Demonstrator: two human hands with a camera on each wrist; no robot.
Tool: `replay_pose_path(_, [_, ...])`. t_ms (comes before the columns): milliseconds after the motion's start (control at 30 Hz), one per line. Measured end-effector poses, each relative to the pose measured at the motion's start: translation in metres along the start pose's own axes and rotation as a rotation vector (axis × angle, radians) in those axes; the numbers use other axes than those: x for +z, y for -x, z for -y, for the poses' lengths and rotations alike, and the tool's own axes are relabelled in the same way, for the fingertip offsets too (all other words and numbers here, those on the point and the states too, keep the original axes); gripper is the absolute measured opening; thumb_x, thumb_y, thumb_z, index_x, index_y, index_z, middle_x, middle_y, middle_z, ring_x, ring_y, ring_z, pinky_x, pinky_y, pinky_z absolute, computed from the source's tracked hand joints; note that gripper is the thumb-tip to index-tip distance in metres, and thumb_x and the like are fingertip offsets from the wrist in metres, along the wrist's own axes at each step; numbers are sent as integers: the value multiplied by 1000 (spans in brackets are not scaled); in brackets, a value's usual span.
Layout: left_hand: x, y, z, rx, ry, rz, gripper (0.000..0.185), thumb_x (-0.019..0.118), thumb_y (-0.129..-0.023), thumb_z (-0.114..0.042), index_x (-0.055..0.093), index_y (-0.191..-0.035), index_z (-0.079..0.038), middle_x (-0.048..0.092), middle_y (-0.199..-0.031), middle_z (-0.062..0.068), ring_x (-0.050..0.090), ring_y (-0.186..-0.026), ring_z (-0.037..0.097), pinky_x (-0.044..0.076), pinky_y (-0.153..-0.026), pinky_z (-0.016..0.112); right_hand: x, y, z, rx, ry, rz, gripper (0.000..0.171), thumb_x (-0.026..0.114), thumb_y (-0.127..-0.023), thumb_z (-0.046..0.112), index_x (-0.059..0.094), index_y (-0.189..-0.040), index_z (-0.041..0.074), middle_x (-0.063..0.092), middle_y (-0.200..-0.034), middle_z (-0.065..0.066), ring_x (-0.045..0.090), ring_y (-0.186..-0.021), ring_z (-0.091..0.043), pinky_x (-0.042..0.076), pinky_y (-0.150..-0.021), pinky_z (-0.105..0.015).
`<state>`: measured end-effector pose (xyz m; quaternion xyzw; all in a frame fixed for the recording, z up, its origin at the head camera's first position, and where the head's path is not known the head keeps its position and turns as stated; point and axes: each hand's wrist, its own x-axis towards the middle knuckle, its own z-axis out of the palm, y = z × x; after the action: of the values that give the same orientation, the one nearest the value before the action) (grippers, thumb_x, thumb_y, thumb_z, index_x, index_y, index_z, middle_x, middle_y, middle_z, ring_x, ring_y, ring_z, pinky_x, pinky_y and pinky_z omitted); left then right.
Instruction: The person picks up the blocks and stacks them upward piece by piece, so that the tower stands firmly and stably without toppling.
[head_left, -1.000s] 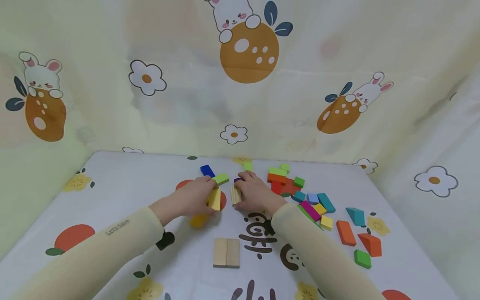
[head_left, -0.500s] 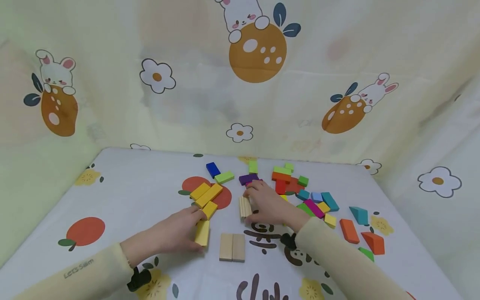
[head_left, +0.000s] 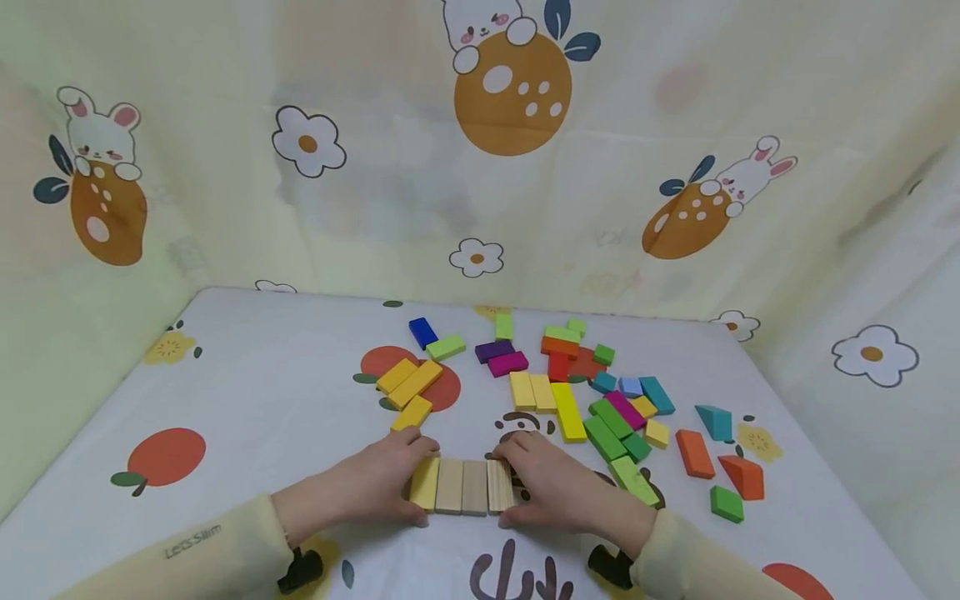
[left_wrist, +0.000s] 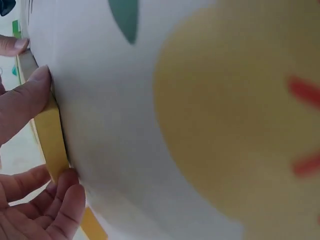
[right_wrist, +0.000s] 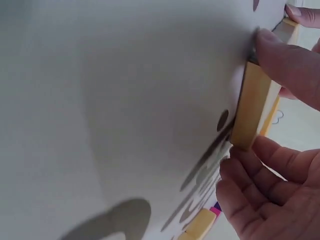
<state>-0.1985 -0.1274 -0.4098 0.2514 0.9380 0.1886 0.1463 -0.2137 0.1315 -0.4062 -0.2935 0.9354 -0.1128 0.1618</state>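
L hand (head_left: 367, 492) pinches yellow block (head_left: 424, 483), R hand (head_left: 555, 492) wood block (head_left: 499, 486); loose blocks (head_left: 615, 417) behind.

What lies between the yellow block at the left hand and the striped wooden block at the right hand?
Two plain wooden blocks, side by side, fill the stretch between the yellow block and striped wooden block; head view.

Both forearms, in pale yellow sleeves, reach in from the bottom edge of the head view, the left from 7 o'clock, the right from 5 o'clock, and converge toward the centre. The left hand (head_left: 375, 490) lies palm down, thumb at the near side and fingers (left_wrist: 30, 95) at the far side, pinching inward. The right hand (head_left: 551, 492) mirrors it, thumb near, fingers (right_wrist: 287, 62) curled over the far side. The two hands face each other, a small gap between them.
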Motion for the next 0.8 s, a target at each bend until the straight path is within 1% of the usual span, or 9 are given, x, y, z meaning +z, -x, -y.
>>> replay_pose_path(100, [2,-3,-3,11,-8,-1,74,92,-74,-37,61,-132,-5,59,-117,6,54,-96,14,58,-92,32,2,0,2,17,-61,21,74,86,-81,42,56,-139,8,54,-137,-11,56,-118,-22,56,-104,-44])
replay_pose_path(200, [5,-5,-5,26,-20,-15,71,91,-74,-42,63,-128,-6,58,-114,4,53,-93,12,57,-89,30,3,0,5,29,-121,43,75,86,-81,41,55,-140,7,53,-134,-11,57,-109,-19,58,-100,-41])
replay_pose_path(267, [6,-6,-6,31,-36,-25,70,90,-75,-44,64,-126,-6,59,-112,3,53,-92,12,57,-88,29,3,-1,7,22,-138,46,76,86,-81,42,55,-140,5,53,-132,-11,57,-105,-19,59,-98,-39])
replay_pose_path(400, [8,-9,-9,31,-48,-35,66,90,-75,-43,64,-125,-8,60,-110,2,52,-91,11,57,-89,29,4,1,11,31,-128,34,78,86,-81,44,56,-140,5,54,-131,-12,57,-101,-18,60,-92,-37])
replay_pose_path(567, [9,-13,-15,23,-42,-29,63,89,-75,-42,65,-124,-9,61,-110,2,53,-91,11,57,-88,29,5,4,9,58,-120,13,71,86,-80,41,59,-136,7,55,-126,-10,57,-96,-17,61,-84,-35])
replay_pose_path(800, [11,-17,-20,14,-55,-30,63,88,-75,-43,66,-124,-9,61,-110,2,53,-89,11,56,-85,27,6,7,7,51,-123,-16,66,87,-80,39,61,-131,7,55,-122,-9,56,-95,-17,60,-84,-35])
